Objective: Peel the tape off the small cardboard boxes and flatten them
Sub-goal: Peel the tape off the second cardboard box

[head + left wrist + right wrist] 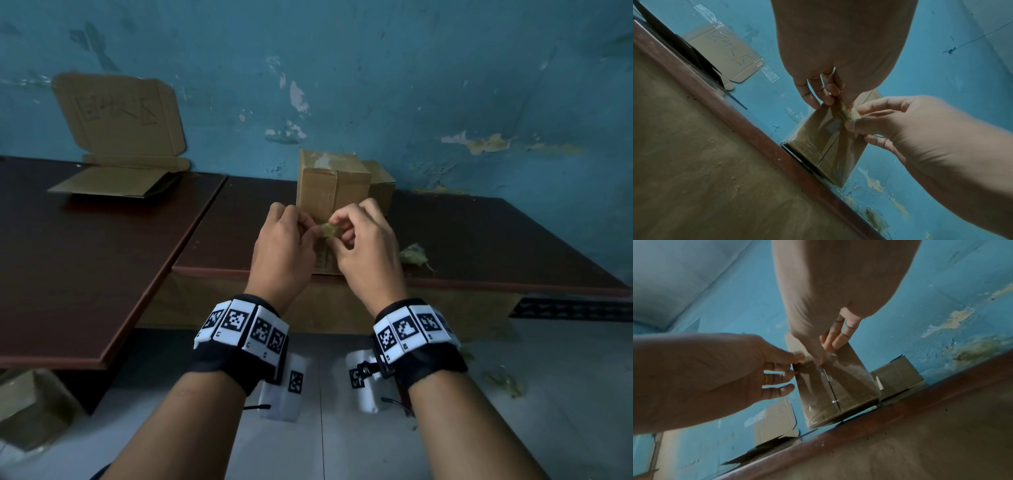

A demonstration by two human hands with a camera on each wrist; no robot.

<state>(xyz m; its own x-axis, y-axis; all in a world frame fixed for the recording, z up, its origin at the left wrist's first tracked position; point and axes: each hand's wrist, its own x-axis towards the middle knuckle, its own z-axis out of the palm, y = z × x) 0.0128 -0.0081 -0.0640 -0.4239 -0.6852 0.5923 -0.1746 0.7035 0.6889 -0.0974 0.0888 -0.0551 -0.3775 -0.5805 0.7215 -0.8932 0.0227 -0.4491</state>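
Far to the left of the left hand [284, 246], a flattened carton [113, 183] lay on the dark, smooth desk [479, 240] beneath an upright cardboard sheet [120, 113] bearing handwritten characters and leaning on the peeling blue wall; judged from this, at least one carton had been flattened. The left hand, fingers curled, pinched one end of a crumpled wad of tape [329, 230], translucent, yellowish and wrinkled. Directly beyond both hands stood the small cardboard box [329, 181], upright at the near edge of the desk, its plain brown corrugated board matte, with a vertical flap seam running down the facing side. In the wrist views a glossy film of tape appeared to cover the lower part of that face, so peeling seemed unfinished and flattening not yet begun. The right hand [366, 246] pinched the other end of the wad between thumb and forefinger, its remaining fingers loosely curled. Behind the box, beyond the right hand, a second box [382, 186] waited, apparently untouched. To the right of the right hand a discarded tape scrap [414, 255] lay crumpled on the desk.
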